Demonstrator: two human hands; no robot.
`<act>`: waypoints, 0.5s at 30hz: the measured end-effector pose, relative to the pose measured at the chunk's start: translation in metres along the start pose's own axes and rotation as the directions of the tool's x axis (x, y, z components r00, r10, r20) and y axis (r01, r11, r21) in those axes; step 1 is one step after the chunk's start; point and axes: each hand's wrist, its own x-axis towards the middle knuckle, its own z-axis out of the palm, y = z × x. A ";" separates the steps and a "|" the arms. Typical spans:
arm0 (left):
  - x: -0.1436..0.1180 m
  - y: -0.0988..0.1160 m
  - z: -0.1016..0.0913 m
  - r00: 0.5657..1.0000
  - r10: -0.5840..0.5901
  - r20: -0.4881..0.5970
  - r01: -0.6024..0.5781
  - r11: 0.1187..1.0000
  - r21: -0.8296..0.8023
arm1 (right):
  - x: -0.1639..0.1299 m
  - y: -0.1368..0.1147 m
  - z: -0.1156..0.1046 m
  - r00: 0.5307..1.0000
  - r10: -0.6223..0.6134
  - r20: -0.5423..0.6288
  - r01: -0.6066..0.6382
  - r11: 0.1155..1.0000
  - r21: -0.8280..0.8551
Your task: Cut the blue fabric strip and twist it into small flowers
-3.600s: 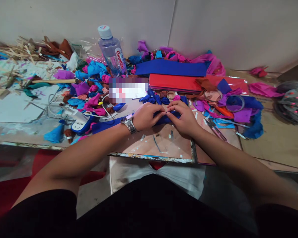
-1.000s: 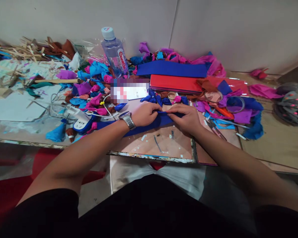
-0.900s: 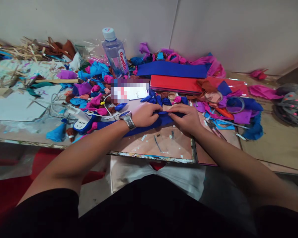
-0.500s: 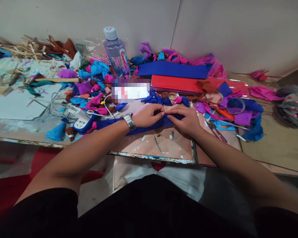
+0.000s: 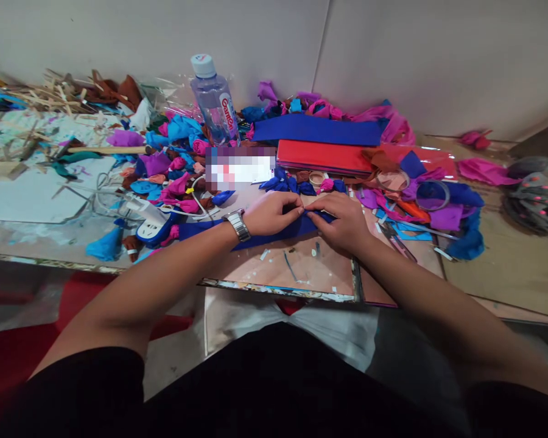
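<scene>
Pinching hands [image 5: 269,214], blue strip [image 5: 292,231] partly hidden

At the frame's centre, your strip [image 5: 296,229] is deep blue and your watch [image 5: 238,226] silver; above, you see a red stack [image 5: 324,157]; far right, a grey bundle [image 5: 536,194] with pink dots.

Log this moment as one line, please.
left hand: pinching blue strip | right hand: pinching same strip, close beside left | beyond hands: phone, capped bottle, red sheets
</scene>
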 end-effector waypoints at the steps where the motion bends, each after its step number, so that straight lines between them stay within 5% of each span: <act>1: 0.000 0.000 0.000 1.000 0.003 -0.001 -0.003 1.000 -0.004 | 0.000 0.000 0.000 1.000 -0.001 0.003 0.001 1.000 -0.006; 15: -0.002 0.004 0.002 1.000 0.013 -0.023 -0.012 0.997 0.070 | 0.000 -0.001 0.000 0.997 0.069 0.047 -0.069 0.998 0.006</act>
